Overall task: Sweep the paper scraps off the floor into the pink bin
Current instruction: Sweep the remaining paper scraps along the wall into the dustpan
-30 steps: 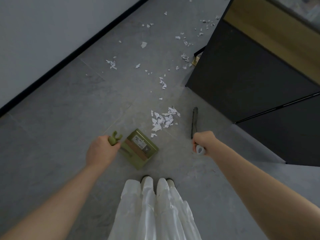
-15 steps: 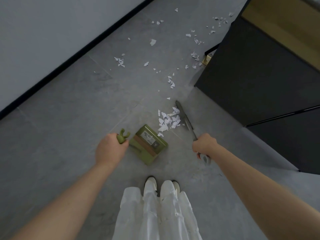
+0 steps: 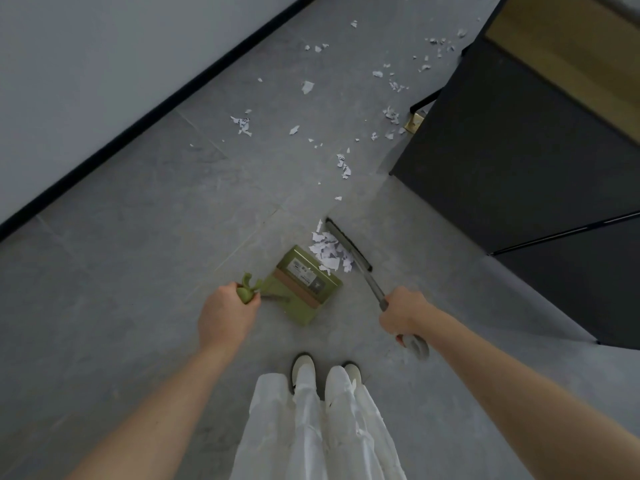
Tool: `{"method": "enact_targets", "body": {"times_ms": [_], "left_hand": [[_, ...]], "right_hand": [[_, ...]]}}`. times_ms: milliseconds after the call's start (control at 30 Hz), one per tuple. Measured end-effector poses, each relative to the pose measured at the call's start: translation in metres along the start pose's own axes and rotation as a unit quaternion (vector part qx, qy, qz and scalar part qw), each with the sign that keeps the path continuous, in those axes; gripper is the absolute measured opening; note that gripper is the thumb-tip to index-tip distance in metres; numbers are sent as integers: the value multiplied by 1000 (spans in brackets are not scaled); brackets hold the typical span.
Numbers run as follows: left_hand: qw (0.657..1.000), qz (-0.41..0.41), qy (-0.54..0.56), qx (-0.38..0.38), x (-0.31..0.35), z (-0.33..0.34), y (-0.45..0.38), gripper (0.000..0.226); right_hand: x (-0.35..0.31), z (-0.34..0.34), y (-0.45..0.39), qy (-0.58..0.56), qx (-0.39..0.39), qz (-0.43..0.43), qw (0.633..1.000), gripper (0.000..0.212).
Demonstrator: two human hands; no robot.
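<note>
Swung in from the right, the brush (image 3: 348, 249) now presses a heap of paper scraps (image 3: 329, 252) against the mouth of the green dustpan (image 3: 304, 285), where a moment ago the heap lay apart from both on the grey floor (image 3: 138, 271). At left, the left hand (image 3: 225, 315) grips the dustpan's green handle (image 3: 247, 289), fingers curled round it; at right, the right hand (image 3: 403, 311) is wrapped round the brush's grey handle, its end jutting out near the wrist.

Many loose scraps (image 3: 343, 166) lie farther off, strewn toward the wall (image 3: 104, 64) and beside the dark cabinet (image 3: 502, 150). None of the heap appears to be inside the pan yet.

A hurried stroke could flick the light scraps over or round the pan's edge; a lip lifted off the floor would likely let them slide underneath.

No pink bin is in view, so where the load must go cannot be told. The pan's lip is hidden by the paper, and the brush's bristles are hard to make out.
</note>
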State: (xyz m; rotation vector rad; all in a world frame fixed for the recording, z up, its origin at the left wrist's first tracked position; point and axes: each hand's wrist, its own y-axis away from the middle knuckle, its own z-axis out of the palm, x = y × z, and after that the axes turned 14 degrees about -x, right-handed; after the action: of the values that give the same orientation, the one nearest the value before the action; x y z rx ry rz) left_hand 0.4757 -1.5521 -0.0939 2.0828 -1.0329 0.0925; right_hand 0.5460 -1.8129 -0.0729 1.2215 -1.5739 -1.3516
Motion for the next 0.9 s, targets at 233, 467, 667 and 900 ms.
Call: {"method": "enact_targets", "body": {"times_ms": [233, 467, 667, 900], "left_hand": [[1000, 1, 3, -7, 1, 3, 2, 26], [1000, 8, 11, -9, 0, 4, 7, 25], [999, 5, 32, 5, -9, 4, 19, 23], [999, -4, 39, 38, -29, -6, 32, 20]], "right_hand": [[-2, 19, 14, -39, -36, -30, 998, 13], [-4, 33, 35, -37, -64, -54, 996, 14], [-7, 20, 62, -52, -71, -56, 995, 10], [-14, 14, 54, -47, -18, -39, 998, 13]]}}
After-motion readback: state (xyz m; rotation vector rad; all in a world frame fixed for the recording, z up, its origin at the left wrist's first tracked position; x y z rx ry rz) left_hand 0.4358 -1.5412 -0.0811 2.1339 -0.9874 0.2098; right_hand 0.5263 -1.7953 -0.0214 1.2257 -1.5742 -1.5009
